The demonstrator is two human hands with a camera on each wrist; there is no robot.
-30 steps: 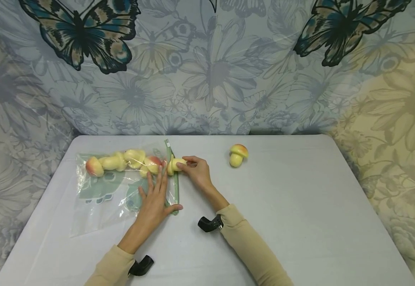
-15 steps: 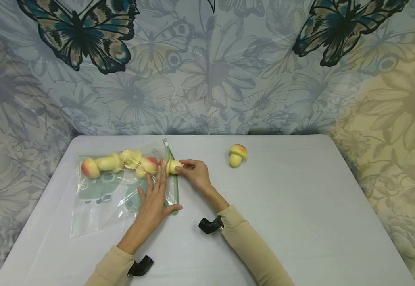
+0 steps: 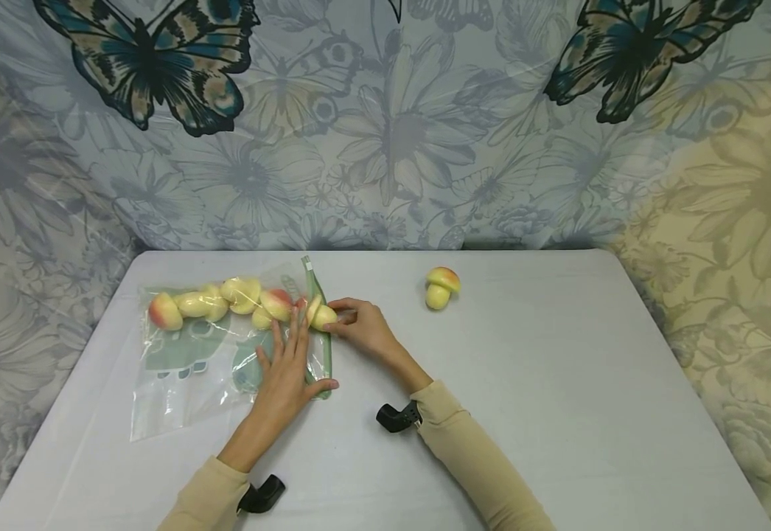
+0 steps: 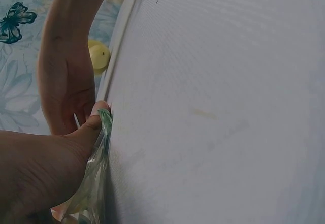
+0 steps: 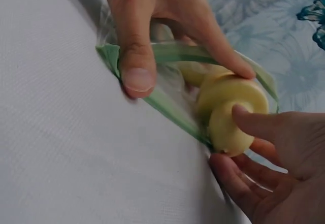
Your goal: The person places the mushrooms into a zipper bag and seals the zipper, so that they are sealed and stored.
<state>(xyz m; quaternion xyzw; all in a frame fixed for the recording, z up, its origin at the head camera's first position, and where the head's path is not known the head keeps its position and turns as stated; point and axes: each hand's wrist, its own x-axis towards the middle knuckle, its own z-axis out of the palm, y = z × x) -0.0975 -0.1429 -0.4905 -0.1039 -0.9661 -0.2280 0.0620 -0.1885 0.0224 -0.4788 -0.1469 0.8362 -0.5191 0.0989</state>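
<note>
A clear zip bag (image 3: 173, 405) with a green-edged mouth lies on the left half of the table. Several yellow and red toy mushrooms (image 3: 242, 293) are lined up inside it. My left hand (image 3: 286, 372) rests flat over the bag near the mouth, fingers straight and spread; in the right wrist view its thumb (image 5: 139, 79) lies at the green edge, with the mouth gaping. My right hand (image 3: 367, 328) pinches the stem of a yellow toy mushroom (image 5: 231, 130) between thumb and fingers. That mushroom's cap points into the bag's mouth, its stem end outward.
Another toy mushroom (image 3: 440, 287), with an orange-red cap, lies on the white table (image 3: 558, 369) toward the back, right of my right hand. Floral wall cloth (image 3: 399, 147) with butterflies rises behind the table's back edge.
The mushrooms in the bag have slid a little left. The mushroom in my right hand has gone slightly left and tilted, and the right forearm has shifted a bit right. The left hand stays put.
</note>
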